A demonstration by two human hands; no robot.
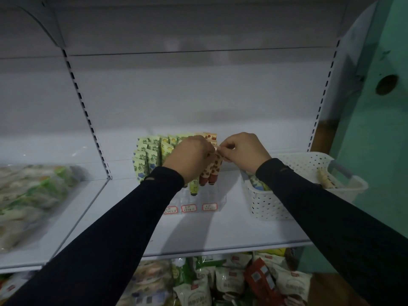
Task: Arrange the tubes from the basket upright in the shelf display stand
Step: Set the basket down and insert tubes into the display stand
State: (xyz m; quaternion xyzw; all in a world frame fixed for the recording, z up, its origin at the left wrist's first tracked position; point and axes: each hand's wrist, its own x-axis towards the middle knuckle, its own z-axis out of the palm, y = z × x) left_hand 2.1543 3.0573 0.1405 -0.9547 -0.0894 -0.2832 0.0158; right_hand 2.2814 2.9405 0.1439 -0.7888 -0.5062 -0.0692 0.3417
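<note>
A clear display stand (217, 200) with three price labels sits mid-shelf, holding rows of upright tubes: blue-green ones (144, 157) at left, yellow-green in the middle, red-patterned at right. My left hand (191, 157) and my right hand (241, 151) meet above the stand's right column. Both pinch the top of a red-patterned tube (215, 167) that stands cap-down in the stand beside a similar one. A white perforated basket (268, 206) at the right holds more tubes (326, 180), partly hidden by my right sleeve.
The white shelf (198, 235) has a slotted upright (88, 120) at left, beyond which lie bagged goods (28, 199). Packaged snacks (231, 281) fill the level below. A green wall (379, 129) borders the right side.
</note>
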